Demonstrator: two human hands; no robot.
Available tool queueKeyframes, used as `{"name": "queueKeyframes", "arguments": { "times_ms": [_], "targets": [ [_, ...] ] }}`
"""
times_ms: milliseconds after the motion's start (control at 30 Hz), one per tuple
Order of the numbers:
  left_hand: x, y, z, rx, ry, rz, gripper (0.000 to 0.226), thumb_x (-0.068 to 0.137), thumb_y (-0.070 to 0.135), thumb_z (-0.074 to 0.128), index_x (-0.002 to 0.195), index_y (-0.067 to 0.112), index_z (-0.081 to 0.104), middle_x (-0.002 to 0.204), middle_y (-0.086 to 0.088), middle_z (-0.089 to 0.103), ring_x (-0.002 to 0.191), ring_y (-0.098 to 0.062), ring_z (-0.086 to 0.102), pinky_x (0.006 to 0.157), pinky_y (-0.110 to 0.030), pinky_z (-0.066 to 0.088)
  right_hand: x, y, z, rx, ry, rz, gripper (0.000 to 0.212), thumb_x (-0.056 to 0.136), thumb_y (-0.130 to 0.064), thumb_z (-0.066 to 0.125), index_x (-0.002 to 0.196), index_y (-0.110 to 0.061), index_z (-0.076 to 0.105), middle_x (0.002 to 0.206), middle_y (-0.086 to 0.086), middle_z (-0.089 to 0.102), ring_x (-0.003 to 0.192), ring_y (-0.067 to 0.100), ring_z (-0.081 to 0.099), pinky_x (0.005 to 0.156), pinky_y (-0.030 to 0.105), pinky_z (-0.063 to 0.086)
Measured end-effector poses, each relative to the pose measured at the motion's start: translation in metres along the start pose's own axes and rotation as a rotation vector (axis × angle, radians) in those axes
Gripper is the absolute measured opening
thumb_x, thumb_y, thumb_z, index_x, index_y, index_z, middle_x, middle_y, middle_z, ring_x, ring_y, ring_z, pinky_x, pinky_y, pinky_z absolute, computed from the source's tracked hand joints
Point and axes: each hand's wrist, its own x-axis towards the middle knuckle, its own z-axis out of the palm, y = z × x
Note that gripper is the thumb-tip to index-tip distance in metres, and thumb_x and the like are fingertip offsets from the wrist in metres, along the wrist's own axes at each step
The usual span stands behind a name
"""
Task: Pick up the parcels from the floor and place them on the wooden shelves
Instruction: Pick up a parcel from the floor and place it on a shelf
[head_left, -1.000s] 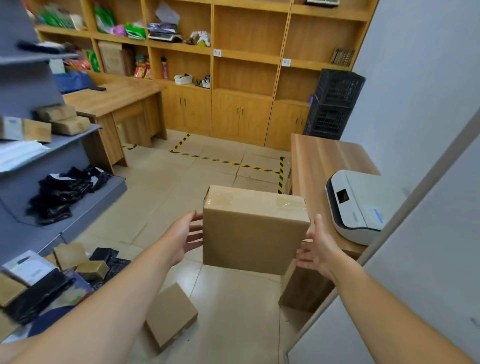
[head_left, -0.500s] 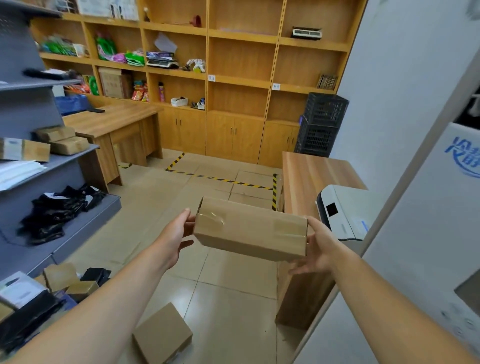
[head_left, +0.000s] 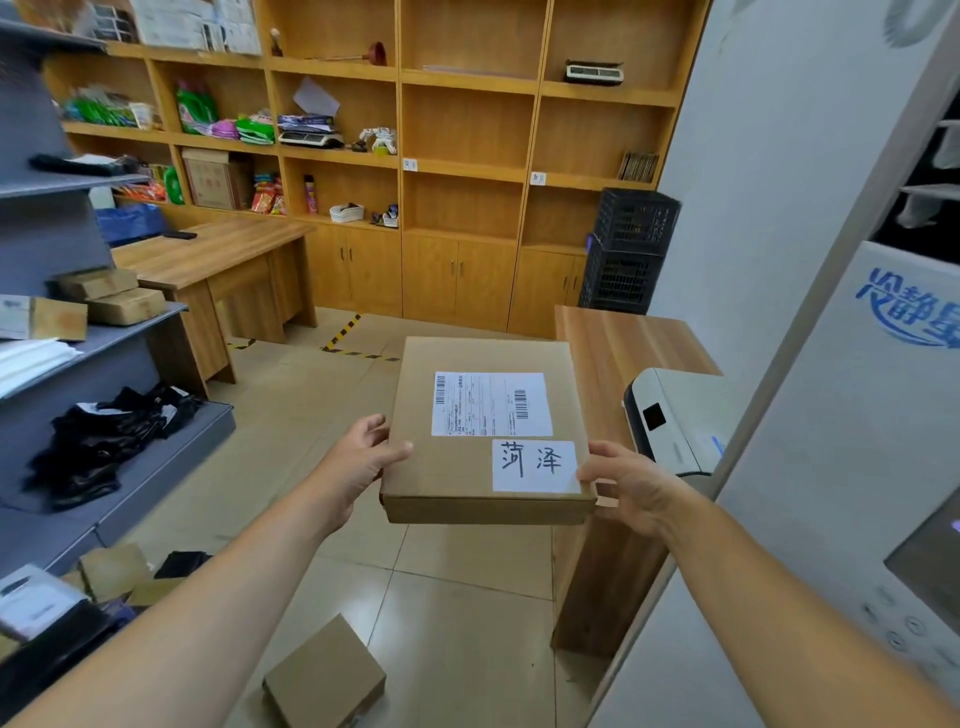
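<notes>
Labels face up at us on the flat cardboard parcel (head_left: 488, 431) we hold out in front: a white printed shipping label (head_left: 491, 404) with two barcodes and lines of print too small to read, and below it, toward the near right corner, a white slip (head_left: 535, 466) with two handwritten Chinese characters, 菏泽. On the pale panel at our far right, blue Chinese lettering (head_left: 906, 315) is partly cut off by the frame edge. Our left hand (head_left: 358, 462) clasps the parcel's near left edge, thumb on top and fingers under it. Our right hand (head_left: 631, 483) grips the near right corner, thumb tip touching the slip's edge. The parcel sits level between both hands, above the tiled floor, with the wooden shelves (head_left: 467, 156) well beyond it across the room. Another small box (head_left: 324, 675) lies on the floor near our left forearm.
</notes>
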Motion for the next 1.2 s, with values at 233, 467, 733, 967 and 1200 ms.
{"name": "queueKeyframes", "arguments": {
  "times_ms": [233,467,733,967,1200],
  "targets": [
    [-0.001,0.002,0.005,-0.011,0.017,0.121,0.065,0.080,-0.009,0.060,0.137,0.013,0.037,0.137,-0.006,0.048,0.116,-0.018,0.051,0.088,-0.028,0.042,-0.001,0.000,0.004,0.039,-0.001,-0.101,0.049,0.076,0.004,0.064,0.114,-0.021,0.046,0.102,0.015,0.071,0.100,0.030,0.063,0.086,0.047,0.052],
    [-0.008,0.013,0.007,-0.037,-0.020,0.161,0.065,0.082,-0.012,0.056,0.138,0.016,0.036,0.128,-0.002,0.052,0.110,-0.015,0.051,0.076,-0.020,0.045,-0.001,-0.005,0.004,0.134,0.056,-0.129,0.055,0.076,-0.013,0.072,0.122,-0.014,0.042,0.108,0.015,0.067,0.102,0.029,0.063,0.089,0.050,0.051],
    [-0.015,0.015,0.021,0.147,0.543,0.186,0.084,0.076,0.014,0.072,0.144,0.020,0.023,0.151,-0.006,0.028,0.136,-0.024,0.029,0.105,-0.039,0.031,-0.006,-0.003,0.022,0.239,0.105,-0.163,0.061,0.075,-0.010,0.074,0.126,-0.016,0.041,0.105,0.009,0.068,0.099,0.025,0.065,0.082,0.046,0.053],
    [-0.048,-0.005,0.080,-0.130,0.494,0.013,0.098,0.073,0.023,0.077,0.144,0.011,0.011,0.150,-0.013,0.011,0.128,-0.030,0.036,0.099,-0.037,0.032,-0.004,0.014,0.065,0.499,0.167,-0.144,0.060,0.075,-0.008,0.075,0.124,-0.015,0.042,0.109,0.011,0.067,0.100,0.025,0.065,0.083,0.051,0.054],
    [-0.062,-0.014,0.103,-0.394,0.245,0.106,0.070,0.074,0.011,0.074,0.124,0.033,0.029,0.121,-0.001,0.057,0.101,-0.011,0.060,0.080,-0.030,0.052,-0.007,0.027,0.093,0.658,0.111,-0.118,0.059,0.075,-0.012,0.074,0.128,-0.014,0.047,0.113,0.015,0.067,0.101,0.033,0.066,0.071,0.048,0.057]
  ]
}}
